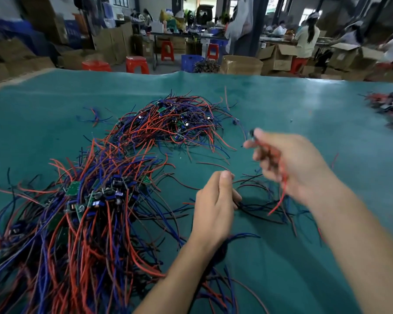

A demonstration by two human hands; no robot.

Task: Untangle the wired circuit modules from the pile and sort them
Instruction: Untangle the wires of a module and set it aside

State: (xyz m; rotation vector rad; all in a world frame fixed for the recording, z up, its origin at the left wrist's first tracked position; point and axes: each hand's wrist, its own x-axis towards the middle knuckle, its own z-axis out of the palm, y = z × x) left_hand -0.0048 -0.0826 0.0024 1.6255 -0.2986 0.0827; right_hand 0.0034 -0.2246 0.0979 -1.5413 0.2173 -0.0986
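- Red/blue wire pile (95,211) w/ modules sprawls near left on teal mat (281,109).
- Right hand (288,164) grips one wired module (253,134), lifted, blurred.
- Left hand (213,205) curled, pinching dark wires (254,209).

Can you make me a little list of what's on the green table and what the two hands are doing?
table: green mat
near pile: red, blue and black wires with small green boards, left of the hands
far pile: tangled wires, mid-table
side heap: blurred, at the right edge
right hand: raised, gripping a module with red wires, blurred
left hand: fingers curled, pinching dark wires on the mat
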